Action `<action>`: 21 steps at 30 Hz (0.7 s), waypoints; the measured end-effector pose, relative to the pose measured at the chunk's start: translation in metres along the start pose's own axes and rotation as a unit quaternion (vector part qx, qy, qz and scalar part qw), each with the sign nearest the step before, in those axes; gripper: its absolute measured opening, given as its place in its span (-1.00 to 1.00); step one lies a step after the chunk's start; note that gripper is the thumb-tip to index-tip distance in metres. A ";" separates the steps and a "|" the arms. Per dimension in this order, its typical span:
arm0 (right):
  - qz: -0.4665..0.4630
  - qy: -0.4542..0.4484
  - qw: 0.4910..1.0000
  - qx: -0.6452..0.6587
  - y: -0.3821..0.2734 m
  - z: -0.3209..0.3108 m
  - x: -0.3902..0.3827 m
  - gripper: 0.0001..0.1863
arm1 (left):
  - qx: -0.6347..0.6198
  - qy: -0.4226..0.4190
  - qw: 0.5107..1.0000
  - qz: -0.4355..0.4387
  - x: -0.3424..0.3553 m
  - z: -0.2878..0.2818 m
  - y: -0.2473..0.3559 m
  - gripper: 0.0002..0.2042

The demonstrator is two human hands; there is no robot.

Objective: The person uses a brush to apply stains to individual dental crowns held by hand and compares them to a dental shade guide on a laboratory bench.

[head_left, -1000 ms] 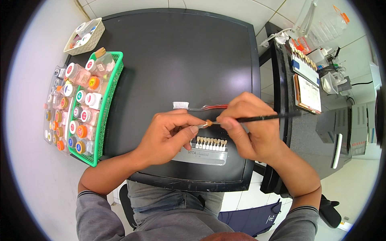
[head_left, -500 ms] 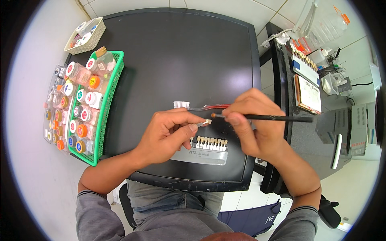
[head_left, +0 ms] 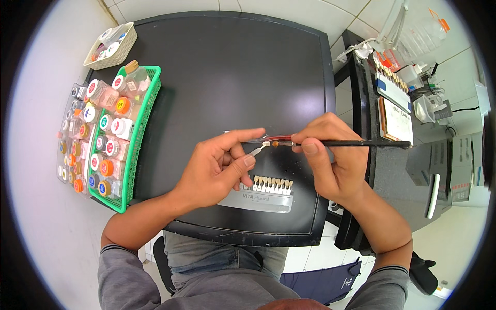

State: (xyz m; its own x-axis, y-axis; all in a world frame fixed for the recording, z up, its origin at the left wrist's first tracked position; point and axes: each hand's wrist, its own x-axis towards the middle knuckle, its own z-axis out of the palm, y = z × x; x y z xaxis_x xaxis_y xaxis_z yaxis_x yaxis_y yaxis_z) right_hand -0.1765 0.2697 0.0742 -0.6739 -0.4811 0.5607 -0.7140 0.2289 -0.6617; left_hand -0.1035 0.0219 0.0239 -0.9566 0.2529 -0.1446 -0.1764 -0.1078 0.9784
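My left hand (head_left: 214, 168) pinches a tooth shade tab (head_left: 256, 151) between thumb and fingers, its index finger stretched out above. The tab's pale tooth-shaped end points right. Holding a thin brush (head_left: 380, 143) by its black handle, my right hand (head_left: 336, 163) is closed around it. The brown brush tip is close beside the tooth end; whether they touch I cannot tell. Behind both hands lies a toothbrush (head_left: 283, 137) with a reddish clear handle, its head now mostly covered by my left hand. Nearer me sits a grey shade guide (head_left: 258, 202) with a row of several tooth tabs.
A green basket (head_left: 150, 111) full of small capped jars stands at the left on the black table (head_left: 227, 62). Behind it is a cream basket (head_left: 124, 49). On the right-hand counter lie another shade guide (head_left: 393, 92), a framed white tile (head_left: 396, 119) and a grey machine (head_left: 439, 163).
My left hand has tilted the tab, so its tooth end is higher and farther from me. The brush tip has come closer to it, and its handle has shifted up slightly.
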 end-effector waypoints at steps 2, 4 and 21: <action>0.002 0.001 1.000 -0.005 0.003 0.001 -0.001 -0.91 | 0.013 -0.004 1.000 0.005 0.000 -0.001 -0.001 -0.57; 0.005 0.002 1.000 -0.007 0.003 0.000 -0.001 -0.91 | 0.039 -0.005 0.999 0.018 0.000 -0.001 -0.002 -0.58; -0.018 -0.025 0.999 -0.036 0.002 -0.001 0.001 -0.91 | 0.023 -0.010 0.999 0.026 0.000 -0.004 -0.003 -0.66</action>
State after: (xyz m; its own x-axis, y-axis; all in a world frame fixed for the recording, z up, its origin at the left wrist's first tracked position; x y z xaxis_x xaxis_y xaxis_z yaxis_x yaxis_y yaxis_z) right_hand -0.1787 0.2703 0.0739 -0.6382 -0.5315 0.5570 -0.7510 0.2702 -0.6026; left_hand -0.1035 0.0184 0.0205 -0.9591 0.2682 -0.0910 -0.1157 -0.0775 0.9903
